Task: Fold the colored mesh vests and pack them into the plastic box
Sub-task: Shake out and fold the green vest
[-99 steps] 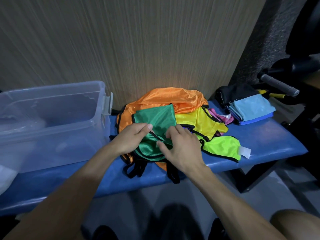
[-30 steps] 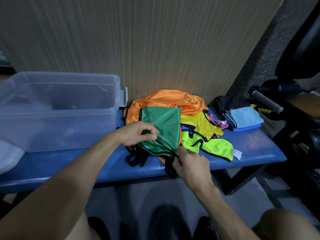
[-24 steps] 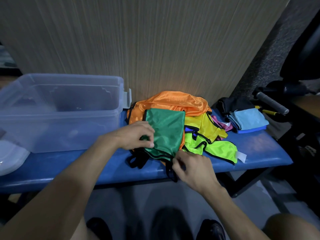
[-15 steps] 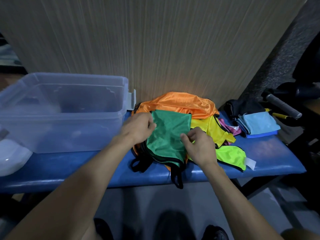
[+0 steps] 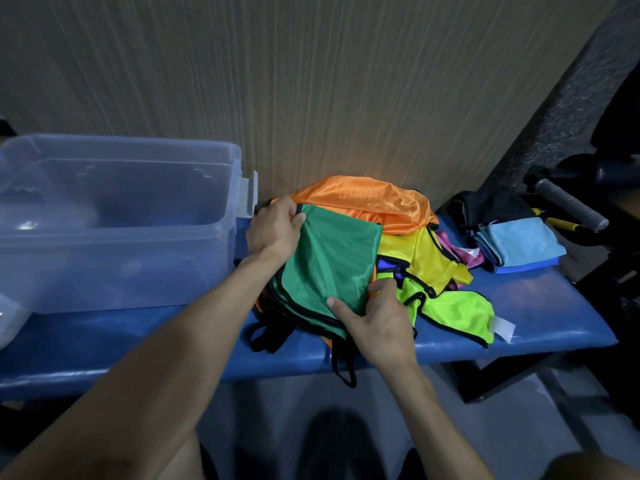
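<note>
A folded green mesh vest (image 5: pixel 332 265) lies on top of a heap of vests on the blue bench (image 5: pixel 540 306). My left hand (image 5: pixel 273 230) grips its far left corner. My right hand (image 5: pixel 377 317) pinches its near right corner, thumb on top. Under and beside it lie an orange vest (image 5: pixel 367 202), a yellow vest (image 5: pixel 415 258) and a neon green vest (image 5: pixel 457 313) with a white tag. Black straps hang over the bench's front edge. The clear plastic box (image 5: pixel 114 268) stands open on the bench, left of the heap.
Folded light blue cloths (image 5: pixel 519 244) and a dark cloth (image 5: pixel 485 209) lie at the bench's right end. A grey-gripped bar (image 5: pixel 571 206) and dark equipment stand further right. A wood-grain wall rises right behind the bench. A white object (image 5: pixel 7 317) shows at the left edge.
My left hand moved up to the green vest's far left corner. My right hand shifted down to its near right corner. The vest now lies flatter and wider.
</note>
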`<action>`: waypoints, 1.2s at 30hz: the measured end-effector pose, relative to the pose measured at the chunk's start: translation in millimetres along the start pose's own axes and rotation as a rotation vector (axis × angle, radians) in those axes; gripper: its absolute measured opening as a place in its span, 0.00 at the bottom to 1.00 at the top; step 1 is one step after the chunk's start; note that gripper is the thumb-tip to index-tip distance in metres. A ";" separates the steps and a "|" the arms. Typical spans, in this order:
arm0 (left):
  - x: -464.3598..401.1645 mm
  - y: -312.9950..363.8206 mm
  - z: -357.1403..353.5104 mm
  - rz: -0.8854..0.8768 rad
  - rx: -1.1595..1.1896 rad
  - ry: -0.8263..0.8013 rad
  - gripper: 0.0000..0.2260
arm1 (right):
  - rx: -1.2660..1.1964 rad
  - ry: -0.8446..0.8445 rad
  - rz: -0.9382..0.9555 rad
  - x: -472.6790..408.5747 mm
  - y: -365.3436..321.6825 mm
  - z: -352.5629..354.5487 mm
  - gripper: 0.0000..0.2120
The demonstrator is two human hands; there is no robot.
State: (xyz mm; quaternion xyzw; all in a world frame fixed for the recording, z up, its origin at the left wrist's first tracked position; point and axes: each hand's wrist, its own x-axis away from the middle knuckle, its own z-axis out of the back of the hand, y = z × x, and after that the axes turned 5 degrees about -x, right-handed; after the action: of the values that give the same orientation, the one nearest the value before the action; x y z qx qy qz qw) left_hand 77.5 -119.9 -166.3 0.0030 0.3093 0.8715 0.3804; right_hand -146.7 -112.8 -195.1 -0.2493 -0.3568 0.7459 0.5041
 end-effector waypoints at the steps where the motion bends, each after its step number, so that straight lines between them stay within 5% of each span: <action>1: 1.7 -0.6 -2.2 -0.014 -0.041 -0.021 0.08 | 0.007 0.007 0.011 4.3 0.2 -2.4 0.31; 5: 17.0 0.7 2.2 -0.101 -0.224 -0.065 0.12 | 0.030 0.020 0.024 12.3 -1.7 -9.0 0.30; 8: 36.5 9.2 15.2 -0.447 -0.215 0.010 0.10 | 0.055 0.010 0.019 12.8 -4.4 -8.3 0.28; 11: 62.1 6.5 28.0 -0.686 -0.096 -0.283 0.03 | 0.005 0.025 0.069 17.5 -0.9 -3.8 0.27; 15: 77.4 -11.8 35.9 -0.787 -0.043 -0.374 0.05 | -0.033 0.062 0.267 48.4 14.6 7.9 0.25; 20: 90.6 -28.2 35.7 -0.835 -0.190 -0.739 0.22 | 0.330 -0.228 0.516 87.5 45.5 14.7 0.44; 23: 93.4 -35.8 31.0 -0.857 -0.249 -0.731 0.25 | 0.589 -0.237 0.638 83.2 52.2 6.8 0.50; 29: 100.4 -38.4 31.8 -0.835 -0.239 -0.717 0.23 | 0.577 -0.064 0.815 54.4 37.9 9.6 0.21; 36: 109.4 -31.8 34.5 -0.840 -0.306 -0.678 0.21 | 0.267 -0.201 0.641 58.9 45.9 18.6 0.16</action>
State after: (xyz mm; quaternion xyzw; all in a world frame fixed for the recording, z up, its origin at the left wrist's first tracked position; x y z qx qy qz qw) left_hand 29.2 -12.1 -180.8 0.1045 0.0141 0.6305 0.7690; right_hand -208.3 -74.2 -220.3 -0.2060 -0.2075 0.9270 0.2350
